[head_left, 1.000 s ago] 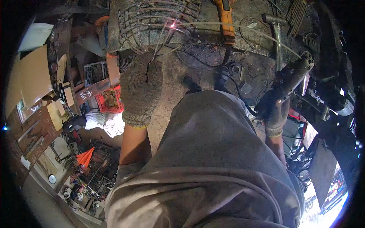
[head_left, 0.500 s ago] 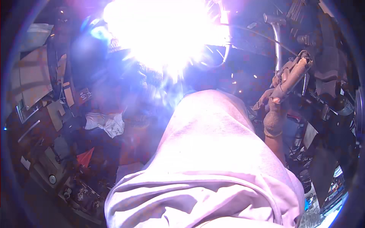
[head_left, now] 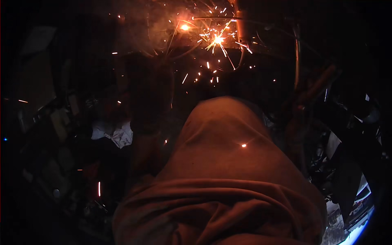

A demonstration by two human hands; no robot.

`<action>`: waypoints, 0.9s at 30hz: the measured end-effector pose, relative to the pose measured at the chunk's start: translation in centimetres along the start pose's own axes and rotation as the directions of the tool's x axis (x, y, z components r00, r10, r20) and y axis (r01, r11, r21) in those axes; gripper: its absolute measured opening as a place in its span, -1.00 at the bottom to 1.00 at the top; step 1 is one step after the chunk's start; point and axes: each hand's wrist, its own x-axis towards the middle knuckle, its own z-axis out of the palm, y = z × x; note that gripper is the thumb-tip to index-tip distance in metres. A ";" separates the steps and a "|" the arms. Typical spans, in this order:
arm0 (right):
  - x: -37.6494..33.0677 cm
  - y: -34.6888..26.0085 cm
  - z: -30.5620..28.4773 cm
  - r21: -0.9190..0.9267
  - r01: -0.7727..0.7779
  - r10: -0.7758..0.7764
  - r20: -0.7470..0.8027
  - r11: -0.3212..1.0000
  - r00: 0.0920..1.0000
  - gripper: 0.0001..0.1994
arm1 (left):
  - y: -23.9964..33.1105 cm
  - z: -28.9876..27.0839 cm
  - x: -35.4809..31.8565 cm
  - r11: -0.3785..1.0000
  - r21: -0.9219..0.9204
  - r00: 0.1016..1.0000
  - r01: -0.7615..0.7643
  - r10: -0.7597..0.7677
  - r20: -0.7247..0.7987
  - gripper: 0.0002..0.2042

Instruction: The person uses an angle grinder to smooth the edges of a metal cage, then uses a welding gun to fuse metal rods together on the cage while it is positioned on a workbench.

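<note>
My right hand (head_left: 295, 118), in a worn glove, is a dark shape at the right, closed round a welding electrode holder (head_left: 322, 79). From the holder's jaws a thin electrode (head_left: 220, 18) runs left over the workpiece, which is mostly lost in darkness. Its far tip glows. Below the electrode, a bright glowing spot (head_left: 218, 39) throws sparks outward, and a second hot spot (head_left: 184, 27) burns to its left. Beside them stands an orange-lit upright metal piece (head_left: 242, 28). No part of my left hand shows.
My clothed knee (head_left: 224, 122) rises below the sparks; one bright spark shows against the cloth. A hammer (head_left: 297, 61) stands between the workpiece and my right hand. A white patterned cloth (head_left: 118, 134) lies at the left. Dim clutter surrounds both sides.
The blinding white arc has gone out, leaving glowing spots and flying sparks. The scene has turned dark orange. The electrode's glowing tip now shows; my right hand stays in about the same place.
</note>
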 end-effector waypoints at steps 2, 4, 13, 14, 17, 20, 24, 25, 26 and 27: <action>-0.3 0.1 0.0 -0.228 0.122 -0.135 -0.043 0.966 0.990 -0.64 | -0.4 0.9 0.2 0.996 0.068 0.998 -0.059 0.058 0.013 -0.74; 0.3 0.0 0.4 0.029 -0.024 0.026 -0.094 0.999 0.995 -0.62 | -0.5 1.0 0.5 0.983 0.150 0.995 -0.102 0.098 0.034 -0.73; 1.2 -1.4 -0.3 0.811 -0.577 0.607 0.412 0.096 0.679 -0.47 | 1.5 1.1 1.4 0.965 -0.249 0.996 0.085 -0.085 0.008 -0.75; 1.5 -1.5 -0.4 0.812 -0.576 0.611 0.410 0.094 0.677 -0.46 | 1.7 1.2 1.5 0.922 -0.368 0.990 0.124 -0.139 -0.015 -0.76; 1.8 -1.6 -0.4 0.809 -0.581 0.627 0.407 0.090 0.664 -0.45 | 1.6 1.3 1.4 0.938 -0.331 0.992 0.100 -0.119 -0.035 -0.74; 1.1 -1.5 -0.4 0.798 -0.597 0.629 0.425 0.079 0.651 -0.46 | 2.0 1.3 1.5 0.924 -0.346 0.985 0.165 -0.170 0.016 -0.72; 2.5 -2.3 -1.2 0.800 -0.599 0.563 0.482 0.029 0.671 -0.42 | 2.2 0.4 1.2 0.940 -0.304 0.987 0.155 -0.159 0.012 -0.72; 2.7 -2.4 -1.2 0.804 -0.594 0.549 0.484 0.028 0.681 -0.39 | 2.1 0.5 1.1 0.951 -0.276 0.990 0.136 -0.139 0.006 -0.72; 2.9 -2.3 -1.1 0.808 -0.589 0.538 0.484 0.029 0.690 -0.37 | 2.0 0.5 0.9 0.963 -0.242 0.993 0.117 -0.121 -0.001 -0.72; 3.0 -2.3 -1.0 0.812 -0.582 0.525 0.483 0.031 0.701 -0.34 | 1.9 0.5 0.7 0.973 -0.209 0.995 0.100 -0.104 -0.007 -0.72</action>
